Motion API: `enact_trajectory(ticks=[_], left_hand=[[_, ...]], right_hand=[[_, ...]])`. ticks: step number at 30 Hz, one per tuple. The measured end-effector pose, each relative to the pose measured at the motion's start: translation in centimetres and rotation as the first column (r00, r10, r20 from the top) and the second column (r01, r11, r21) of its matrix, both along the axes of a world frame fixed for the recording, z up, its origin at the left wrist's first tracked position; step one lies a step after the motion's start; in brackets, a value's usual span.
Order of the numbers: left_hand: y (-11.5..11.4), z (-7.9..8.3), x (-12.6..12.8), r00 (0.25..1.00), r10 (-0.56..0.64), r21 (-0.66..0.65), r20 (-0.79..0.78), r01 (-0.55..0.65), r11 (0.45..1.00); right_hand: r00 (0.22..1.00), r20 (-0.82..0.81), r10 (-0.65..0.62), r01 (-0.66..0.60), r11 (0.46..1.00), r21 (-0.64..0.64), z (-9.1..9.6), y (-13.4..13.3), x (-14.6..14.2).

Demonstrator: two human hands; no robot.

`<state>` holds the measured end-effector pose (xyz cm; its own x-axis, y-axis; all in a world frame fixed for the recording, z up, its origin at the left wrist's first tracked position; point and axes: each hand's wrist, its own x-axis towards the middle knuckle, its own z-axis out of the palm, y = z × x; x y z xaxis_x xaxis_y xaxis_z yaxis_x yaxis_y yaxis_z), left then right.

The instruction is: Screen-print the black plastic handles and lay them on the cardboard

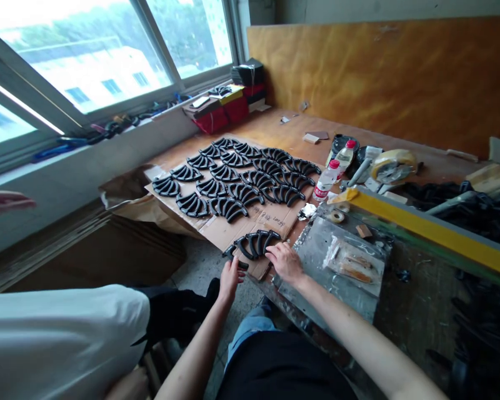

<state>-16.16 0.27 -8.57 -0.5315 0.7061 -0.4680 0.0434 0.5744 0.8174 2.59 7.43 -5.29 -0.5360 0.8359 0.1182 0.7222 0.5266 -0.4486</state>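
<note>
My left hand (230, 276) grips one black curved part (232, 255) at the near corner of a flattened cardboard sheet (227, 230). My right hand (285, 261) rests with its fingers spread on the near end of a small group of black curved parts (256, 243) on that same corner. Farther back on the cardboard lie several rows of the same black curved parts (241, 172), grouped in little fans.
A metal plate (316, 261) carrying a plastic bag (352, 261) lies right of my hands. Two bottles (326, 180), tape rolls (391, 165) and a yellow-edged bar (433, 233) sit behind. Another person in white (58, 333) sits left, their hand (4, 201) at the left edge.
</note>
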Motion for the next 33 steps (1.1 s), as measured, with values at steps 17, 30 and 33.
enact_trajectory(ticks=[17, 30, 33], left_hand=[[2.6, -1.6, -5.2, 0.86, -0.419, -0.41, -0.291, 0.283, 0.867], [3.0, -1.5, -4.7, 0.817, -0.393, -0.305, -0.423, 0.28, 0.91], [2.0, -0.8, -3.2, 0.783, -0.316, -0.206, -0.536, 0.242, 0.948]], right_hand=[[0.932, 0.247, -0.266, 0.348, 0.847, -0.401, -3.0, 5.2, -7.0], [0.972, 0.191, -0.137, 0.202, 0.903, -0.38, -3.9, 5.3, -4.7], [0.971, 0.209, -0.119, 0.196, 0.895, -0.4, -4.0, 5.2, -4.2]])
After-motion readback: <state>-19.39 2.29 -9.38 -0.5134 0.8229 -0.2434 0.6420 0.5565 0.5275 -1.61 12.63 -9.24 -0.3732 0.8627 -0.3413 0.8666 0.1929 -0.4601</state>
